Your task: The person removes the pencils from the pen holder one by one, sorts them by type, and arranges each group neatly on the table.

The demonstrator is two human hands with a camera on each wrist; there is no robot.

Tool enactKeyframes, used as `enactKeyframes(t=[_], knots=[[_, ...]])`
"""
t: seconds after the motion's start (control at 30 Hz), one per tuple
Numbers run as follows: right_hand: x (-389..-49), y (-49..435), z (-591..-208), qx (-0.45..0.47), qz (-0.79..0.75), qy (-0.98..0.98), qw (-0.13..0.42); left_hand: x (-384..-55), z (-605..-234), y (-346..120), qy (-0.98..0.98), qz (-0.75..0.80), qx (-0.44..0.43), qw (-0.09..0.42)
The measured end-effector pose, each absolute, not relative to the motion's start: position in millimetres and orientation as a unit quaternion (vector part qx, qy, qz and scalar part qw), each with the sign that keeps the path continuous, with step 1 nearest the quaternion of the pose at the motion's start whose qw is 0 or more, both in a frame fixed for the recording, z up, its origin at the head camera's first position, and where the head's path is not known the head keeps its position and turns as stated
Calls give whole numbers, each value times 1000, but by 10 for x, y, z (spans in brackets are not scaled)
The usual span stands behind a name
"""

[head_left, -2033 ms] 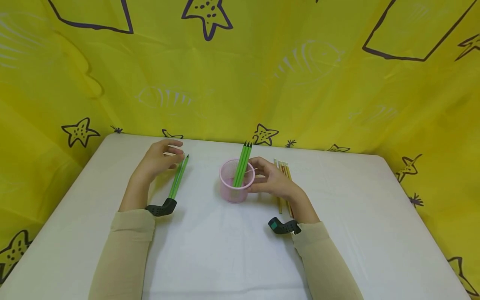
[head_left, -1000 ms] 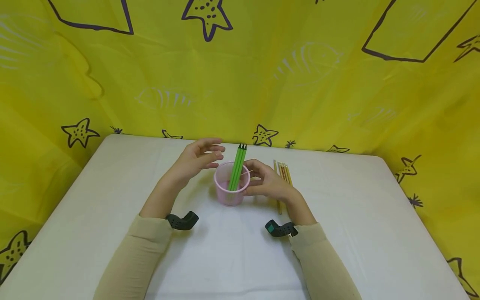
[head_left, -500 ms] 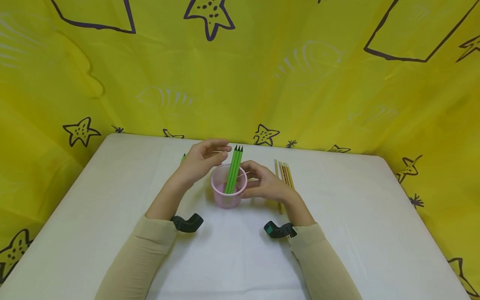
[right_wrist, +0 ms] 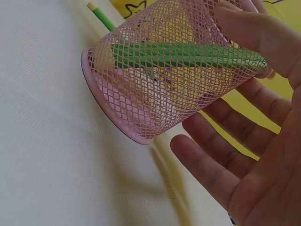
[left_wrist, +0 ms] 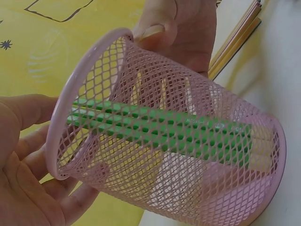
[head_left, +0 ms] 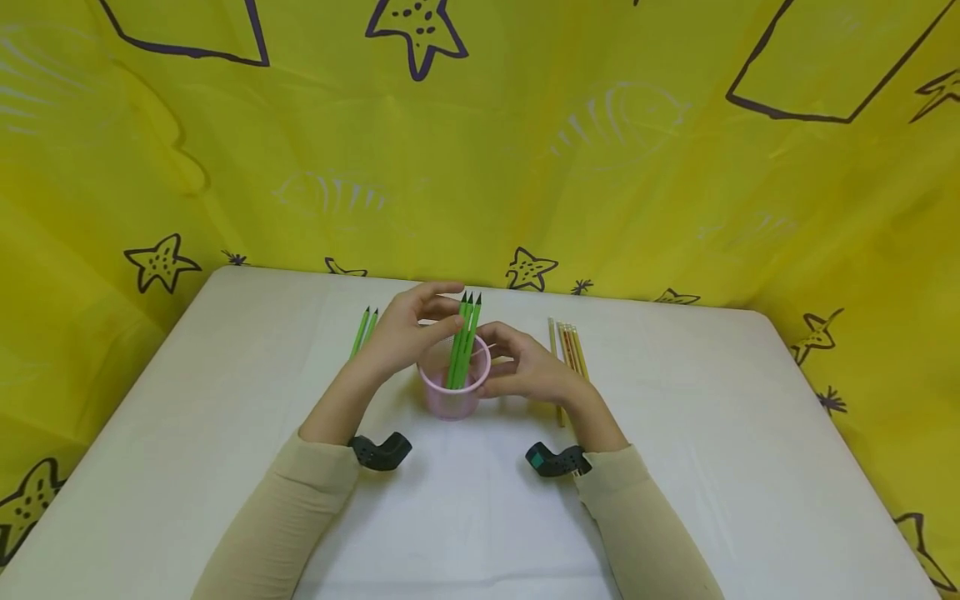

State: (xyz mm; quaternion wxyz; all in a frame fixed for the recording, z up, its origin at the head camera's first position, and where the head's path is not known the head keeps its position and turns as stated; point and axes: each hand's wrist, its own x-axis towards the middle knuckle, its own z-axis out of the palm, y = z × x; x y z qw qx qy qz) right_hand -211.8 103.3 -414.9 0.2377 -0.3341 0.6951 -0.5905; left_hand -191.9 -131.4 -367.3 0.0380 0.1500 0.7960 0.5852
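A pink mesh pencil cup [head_left: 452,406] stands upright on the table with three green pencils [left_wrist: 174,129] leaning inside, dark tips up. My right hand [head_left: 528,367] holds the cup from its right side; in the right wrist view the thumb [right_wrist: 249,28] lies along the near mesh, while the lower fingers spread away from the wall. My left hand [head_left: 408,329] is at the cup's left rim. Its fingers are loosely bent, and the thumb tip [head_left: 452,325] overlaps the left edge of the pencils' upper ends. In the left wrist view that hand's fingertips are partly hidden behind the rim.
Two more green pencils [head_left: 362,331] lie on the white table [head_left: 465,533] left of the cup, partly behind the left hand. Several yellow pencils [head_left: 573,350] lie to the right, partly under the right wrist. A yellow patterned curtain [head_left: 480,167] surrounds the table.
My left hand has moved right, from beside the green pencils on the table to those in the cup. My right hand has shifted the cup slightly left and closer. The pencil tips have spread slightly.
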Motion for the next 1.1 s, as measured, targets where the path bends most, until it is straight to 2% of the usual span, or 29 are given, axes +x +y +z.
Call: enactKeyframes(t=[0.5,1.1], knots=[[-2131,1028,-4145,-336,-579,705,234,-1974,-3691,-1437,823,552,132,17],[-2126,1017,-4124,-329,-581,706,236,-2002,-3702,-1469,832,539,122,48]])
